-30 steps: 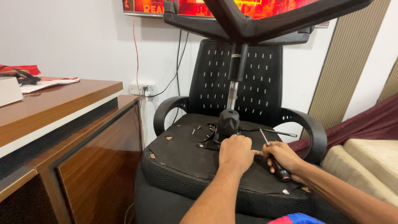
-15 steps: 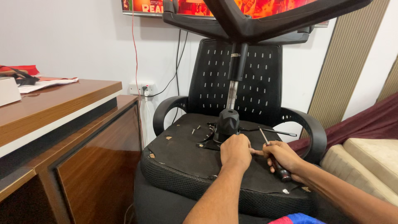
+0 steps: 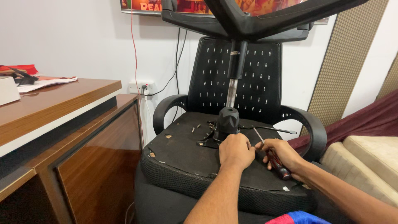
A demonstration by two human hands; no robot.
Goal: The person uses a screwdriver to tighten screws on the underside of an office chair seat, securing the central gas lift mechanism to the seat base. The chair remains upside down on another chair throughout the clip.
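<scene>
Chair mechanism housing (image 3: 227, 122), black, angular, sits at centre of the upturned seat underside (image 3: 182, 157); gas-lift column (image 3: 232, 89) rises out of it to the star base (image 3: 265, 18) overhead. Chair lies inverted w/ backrest (image 3: 207, 79) against wall, armrests either side.

Left hand (image 3: 235, 151): fingers curled together, pressed against lower front of housing; what they pinch, if anything, hidden under the knuckles, cannot tell.

Right hand (image 3: 280, 152): fingers wrapped round screwdriver (image 3: 273, 157), red/black handle down in palm, thin shaft pointing up-left, tip near the left hand's fingers at foot of housing.

Progress, judged: several loose screws (image 3: 195, 128) and small bits lie on the seat underside left of housing, so some fasteners look already out. Housing itself still seated on plate, column still in. Underside fabric torn at front-left edge, pale chips showing. Seems mid-way: remaining fixing(s) at housing foot yet to be dealt w/.

Second long thin tool (image 3: 277, 130) lies right of housing, untouched. Wooden desk (image 3: 54, 108) at left.
</scene>
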